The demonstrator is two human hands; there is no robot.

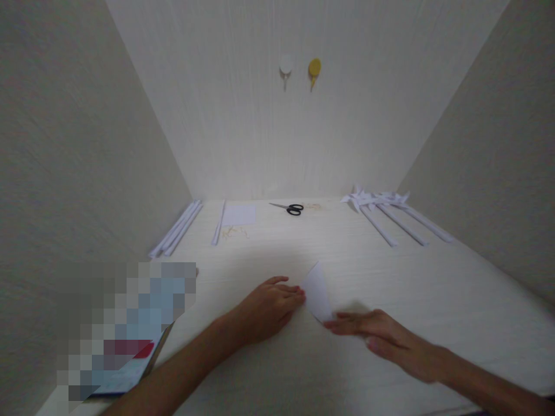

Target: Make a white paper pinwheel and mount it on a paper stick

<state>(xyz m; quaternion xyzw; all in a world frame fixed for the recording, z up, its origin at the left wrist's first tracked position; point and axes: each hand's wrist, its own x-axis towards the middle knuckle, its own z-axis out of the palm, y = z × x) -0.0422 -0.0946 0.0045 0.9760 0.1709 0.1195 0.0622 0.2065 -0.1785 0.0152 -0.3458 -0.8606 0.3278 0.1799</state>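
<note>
A white sheet of paper, folded into a pointed shape, lies on the table between my hands. At its left edge rest the fingertips of my left hand, which is palm down with its fingers stretched out and one finger held apart; its thumb is mostly hidden. My right hand touches the paper's lower right corner with its long fingers stretched flat, its thumb apart from them. Neither hand visibly grips the paper. How many layers the fold has I cannot make out.
At the back stand black-handled scissors, a square paper sheet, a thin paper stick and string. Rolled paper sticks lie left; paper pinwheels with stick handles lie right. A partly blurred flat item is lower left.
</note>
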